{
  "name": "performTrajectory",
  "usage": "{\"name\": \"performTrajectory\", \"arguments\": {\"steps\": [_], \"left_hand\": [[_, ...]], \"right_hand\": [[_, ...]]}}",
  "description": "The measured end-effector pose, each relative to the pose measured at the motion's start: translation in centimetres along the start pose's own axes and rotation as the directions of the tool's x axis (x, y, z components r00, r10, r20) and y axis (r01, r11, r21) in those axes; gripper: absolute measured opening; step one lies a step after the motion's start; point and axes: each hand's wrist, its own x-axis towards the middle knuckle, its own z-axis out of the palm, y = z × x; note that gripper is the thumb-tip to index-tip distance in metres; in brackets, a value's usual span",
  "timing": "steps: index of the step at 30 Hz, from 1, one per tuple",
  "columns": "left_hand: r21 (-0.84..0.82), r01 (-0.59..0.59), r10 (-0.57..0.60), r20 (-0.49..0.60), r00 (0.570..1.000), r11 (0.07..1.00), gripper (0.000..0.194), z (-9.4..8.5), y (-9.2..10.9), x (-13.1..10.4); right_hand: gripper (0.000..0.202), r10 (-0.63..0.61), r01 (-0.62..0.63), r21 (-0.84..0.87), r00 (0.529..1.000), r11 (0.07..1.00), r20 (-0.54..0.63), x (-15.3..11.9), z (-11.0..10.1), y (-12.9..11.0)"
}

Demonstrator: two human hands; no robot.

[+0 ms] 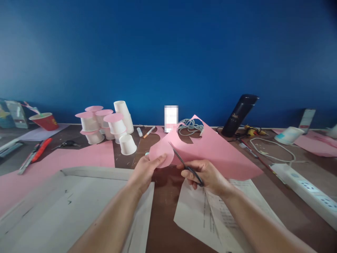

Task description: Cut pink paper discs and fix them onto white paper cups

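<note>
My left hand [143, 172] pinches the pink paper [158, 154]; my right hand [206, 175] grips the scissors [187, 168]. I should turn the paper, keeping fingertips off the blades.

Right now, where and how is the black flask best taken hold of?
Probably around the middle of the flask, from the near side: it looks long, roughly cylindrical and tilted rightward, with no visible handle. The blue wall is behind it and a yellow item sits by its base, so stay above that. The right hand holds scissors.
</note>
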Motion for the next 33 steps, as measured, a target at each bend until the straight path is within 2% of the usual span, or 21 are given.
{"name": "performTrajectory", "arguments": {"steps": [4,9,17,24,29,33], "left_hand": [[-0.059,-0.039,0.036,-0.058,0.998,0.997,0.045,1.0,-0.5,-0.1],[0.029,-0.009,0.012,-0.109,0.994,1.000,0.045,1.0,-0.5,-0.3],[0.137,0.020,-0.015,-0.036,0.999,0.990,0.045,0.3,-0.4,-0.2],[0.166,-0.012,0.011,0.006,1.000,0.986,0.039,0.5,-0.2,-0.3],[0.189,-0.003,0.004,-0.002,1.000,0.982,0.037,0.5,-0.2,-0.3],[0.162,-0.022,0.022,0.007,1.000,0.987,0.037,0.2,-0.9,-0.1]], "right_hand": [[0.043,-0.006,0.007,0.025,1.000,1.000,-0.015,0.1,0.2,0.1],[0.044,0.005,-0.005,0.008,1.000,1.000,0.004,0.2,0.1,0.4],[0.040,-0.026,0.026,0.010,0.999,1.000,0.028,0.3,-0.2,0.9],[0.046,-0.019,0.018,0.013,0.999,1.000,0.034,0.3,-0.2,0.9],[0.045,-0.007,0.006,0.012,1.000,1.000,0.019,0.4,0.0,0.7],[0.042,0.005,-0.005,-0.007,1.000,1.000,0.018,0.4,0.1,0.4]]}}
